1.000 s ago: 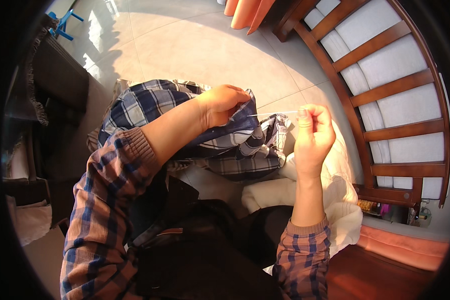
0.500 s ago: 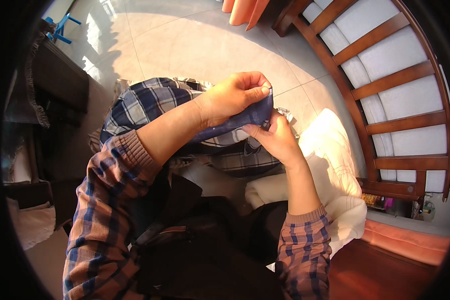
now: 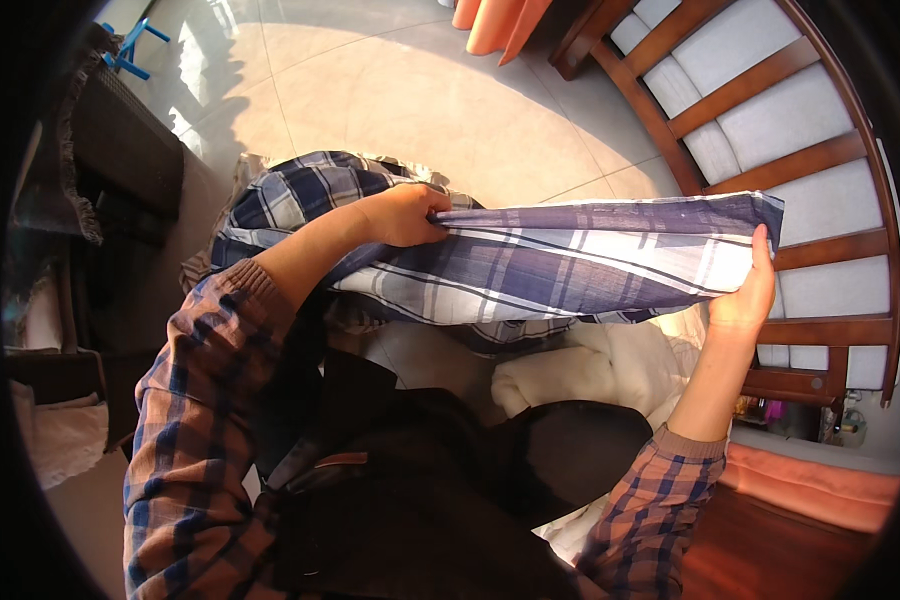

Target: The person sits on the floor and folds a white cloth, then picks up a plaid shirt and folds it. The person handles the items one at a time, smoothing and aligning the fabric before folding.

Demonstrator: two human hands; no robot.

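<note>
Both hands clamp the plaid cloth: left hand, right hand. Risk: the right's fingertip pinch slips, and the stretched edge drops.

Plaid shirt sleeves in blue, orange and brown, ribbed cuffs, left hand bare, right hand bare

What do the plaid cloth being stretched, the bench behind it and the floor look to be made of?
Plaid cloth: thin woven fabric, probably cotton; it drapes and creases between the left hand and right hand.
Bench: varnished reddish wood slats over pale cushions.
Floor: glossy tile, with grout lines and reflections.
</note>
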